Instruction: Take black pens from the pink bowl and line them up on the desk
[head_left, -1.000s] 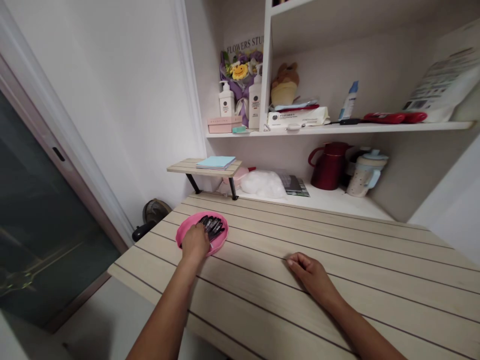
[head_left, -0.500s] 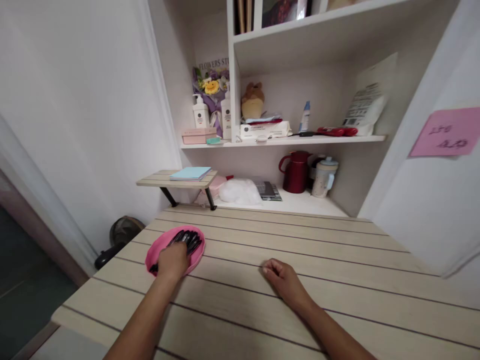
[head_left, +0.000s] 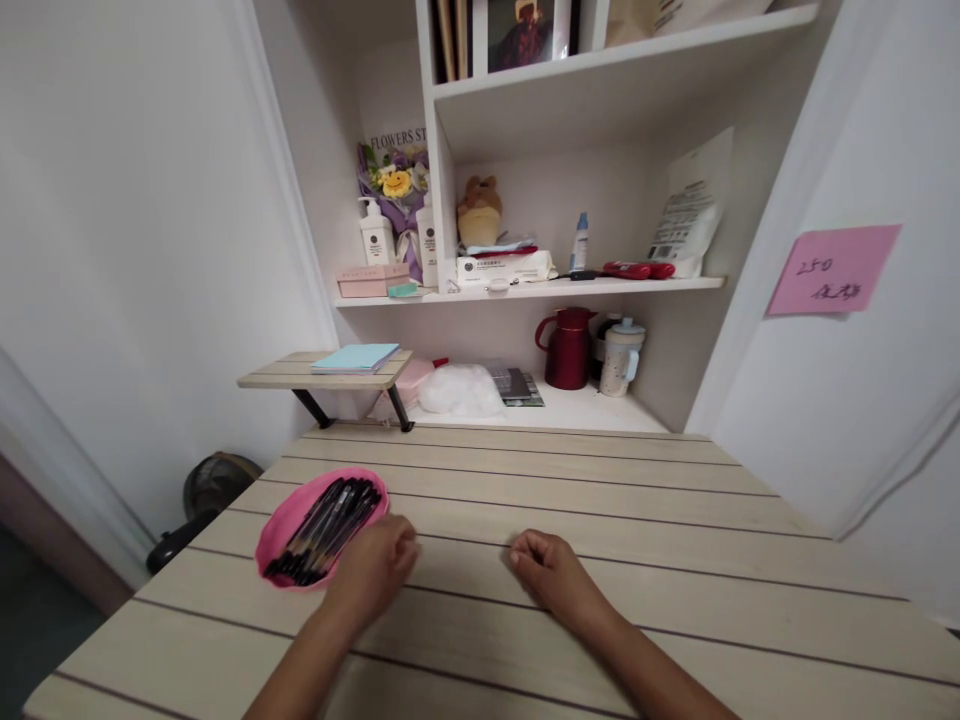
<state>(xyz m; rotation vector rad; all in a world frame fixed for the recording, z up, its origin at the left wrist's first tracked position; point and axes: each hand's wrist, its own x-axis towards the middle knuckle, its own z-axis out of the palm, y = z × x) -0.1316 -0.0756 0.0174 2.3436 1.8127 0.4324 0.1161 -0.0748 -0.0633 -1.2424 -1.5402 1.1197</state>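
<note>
From where I stand, a bunch of slim, pen-like sticks point(head_left: 341, 515) lies in a shallow pink bowl point(head_left: 281, 525) at the left side of the counter point(head_left: 465, 485). They are mostly glossy black, with pale marks that could be lettering on some and tan patches towards their near ends. They lie close together, roughly side by side, slanting from the near left to the far right, and a few cross or fan slightly. The bowl itself is a bright, plain pink with a smooth raised rim.

The left hand point(head_left: 377, 568) is just beside the bowl's near right edge, back of the hand up, fingers bent inwards; I can't tell whether it has hold of anything. The right hand point(head_left: 551, 572) rests on the counter to the right, well apart from the bowl, its fingers curled nearly closed and nothing showing in them. On the far left, light blue paper point(head_left: 358, 358) lies on a small raised stand point(head_left: 270, 375); a dark red jug point(head_left: 568, 350) stands at the far side.
</note>
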